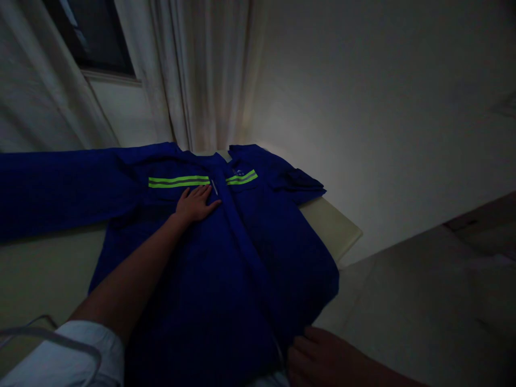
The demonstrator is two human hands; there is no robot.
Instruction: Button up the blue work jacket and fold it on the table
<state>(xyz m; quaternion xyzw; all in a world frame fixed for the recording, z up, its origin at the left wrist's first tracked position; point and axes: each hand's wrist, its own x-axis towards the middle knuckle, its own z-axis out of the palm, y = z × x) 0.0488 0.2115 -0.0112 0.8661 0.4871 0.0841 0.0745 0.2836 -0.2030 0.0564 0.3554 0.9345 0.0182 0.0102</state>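
Note:
A dark blue work jacket (226, 258) with yellow-green reflective stripes across the chest lies spread front-up on a pale table (334, 226). Its left sleeve stretches far out to the left. My left hand (196, 204) rests flat on the chest just below the stripe, fingers stretched out, beside the front placket. My right hand (310, 355) is at the jacket's lower hem near the bottom of the view, fingers curled against the cloth edge; the dim light hides whether they pinch it.
The table's right corner (355, 234) juts out past the jacket, with floor beyond it. White curtains (201, 75) and a dark window (92, 37) stand behind the table. A thin cable (52, 336) loops at the lower left.

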